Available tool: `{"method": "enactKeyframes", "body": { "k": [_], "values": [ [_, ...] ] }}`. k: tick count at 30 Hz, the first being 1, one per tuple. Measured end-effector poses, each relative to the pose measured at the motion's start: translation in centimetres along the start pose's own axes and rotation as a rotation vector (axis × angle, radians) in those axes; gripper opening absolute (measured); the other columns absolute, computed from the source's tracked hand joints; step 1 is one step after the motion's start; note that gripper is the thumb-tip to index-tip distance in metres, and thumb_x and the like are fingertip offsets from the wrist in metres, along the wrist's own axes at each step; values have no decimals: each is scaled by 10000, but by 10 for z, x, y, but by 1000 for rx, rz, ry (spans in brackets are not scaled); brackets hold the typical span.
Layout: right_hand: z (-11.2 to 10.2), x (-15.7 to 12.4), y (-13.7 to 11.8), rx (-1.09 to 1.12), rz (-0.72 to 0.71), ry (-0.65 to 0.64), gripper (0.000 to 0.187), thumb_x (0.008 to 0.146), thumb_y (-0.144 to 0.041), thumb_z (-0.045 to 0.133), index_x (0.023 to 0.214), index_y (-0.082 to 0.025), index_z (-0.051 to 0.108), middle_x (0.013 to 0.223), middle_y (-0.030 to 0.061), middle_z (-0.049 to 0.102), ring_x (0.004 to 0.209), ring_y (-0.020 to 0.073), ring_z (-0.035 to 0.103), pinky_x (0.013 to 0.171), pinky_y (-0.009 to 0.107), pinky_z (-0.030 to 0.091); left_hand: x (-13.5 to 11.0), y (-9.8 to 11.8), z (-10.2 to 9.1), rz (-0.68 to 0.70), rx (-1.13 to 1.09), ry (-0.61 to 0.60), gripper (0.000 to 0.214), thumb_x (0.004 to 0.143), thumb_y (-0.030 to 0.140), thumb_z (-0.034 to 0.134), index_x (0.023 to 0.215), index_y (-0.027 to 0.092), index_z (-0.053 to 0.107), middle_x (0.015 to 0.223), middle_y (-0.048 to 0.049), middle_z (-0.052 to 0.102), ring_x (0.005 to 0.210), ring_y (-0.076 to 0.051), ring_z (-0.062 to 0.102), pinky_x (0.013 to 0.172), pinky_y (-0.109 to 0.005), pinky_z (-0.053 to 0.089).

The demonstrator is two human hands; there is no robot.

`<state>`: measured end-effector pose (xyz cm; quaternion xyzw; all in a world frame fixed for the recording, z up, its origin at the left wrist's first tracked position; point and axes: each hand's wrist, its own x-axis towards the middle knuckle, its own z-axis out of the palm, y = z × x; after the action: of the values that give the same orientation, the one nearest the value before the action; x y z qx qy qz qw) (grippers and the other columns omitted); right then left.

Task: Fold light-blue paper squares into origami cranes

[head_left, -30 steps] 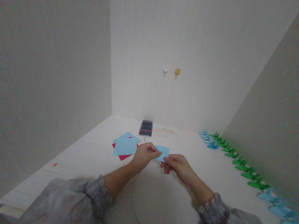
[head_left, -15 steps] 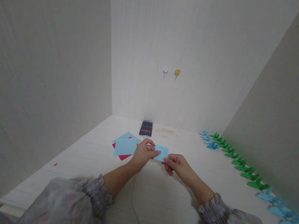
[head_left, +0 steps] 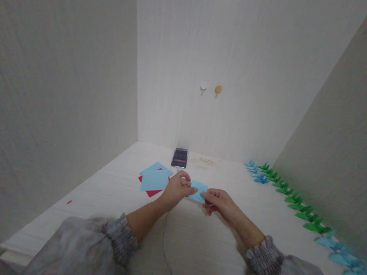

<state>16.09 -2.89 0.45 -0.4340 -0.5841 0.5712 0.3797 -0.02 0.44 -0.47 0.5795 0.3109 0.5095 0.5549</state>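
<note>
Both of my hands hold one small light-blue folded paper (head_left: 199,190) just above the white table (head_left: 95,198). My left hand (head_left: 177,190) pinches its left end with thumb and fingers closed. My right hand (head_left: 220,201) grips its right end, fingers curled over the edge. A loose stack of light-blue and red paper sheets (head_left: 153,180) lies just left of my left hand.
A dark phone (head_left: 179,158) lies behind the hands, with a cable (head_left: 165,247) running toward me. Several green and blue folded paper figures (head_left: 298,205) line the right wall. Two small hooks (head_left: 210,89) sit on the back wall. Walls close in on three sides.
The paper has dropped slightly and tilted lower on the right. My right hand has slid a little to the left along it; my left hand has barely moved.
</note>
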Motion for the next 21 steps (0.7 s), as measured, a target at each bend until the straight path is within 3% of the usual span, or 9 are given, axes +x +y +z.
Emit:
{"method": "enactKeyframes", "body": {
  "k": [4, 9, 21],
  "values": [
    [7, 4, 7, -22, -24, 49, 260, 633, -379, 570, 594, -126, 522, 431, -32, 493, 359, 61, 409, 374, 192, 308, -2, -1, 5, -7, 32, -47, 344, 517, 256, 646, 716, 162, 382, 496, 73, 458, 403, -36, 400, 419, -159, 292],
    [10, 5, 9, -46, -38, 88, 191, 618, -309, 577, 581, -129, 529, 426, -35, 494, 366, 64, 403, 390, 197, 304, -1, -5, 6, 5, 55, -23, 333, 510, 245, 653, 697, 158, 392, 478, 83, 430, 386, -25, 366, 401, -152, 274],
    [0, 3, 4, 11, -9, 36, 220, 630, -328, 561, 539, -135, 509, 465, -26, 540, 358, 63, 429, 384, 196, 319, 2, -1, 0, -67, -128, 4, 410, 500, 303, 662, 734, 178, 350, 440, 100, 404, 340, -20, 341, 371, -144, 248]
  ]
}}
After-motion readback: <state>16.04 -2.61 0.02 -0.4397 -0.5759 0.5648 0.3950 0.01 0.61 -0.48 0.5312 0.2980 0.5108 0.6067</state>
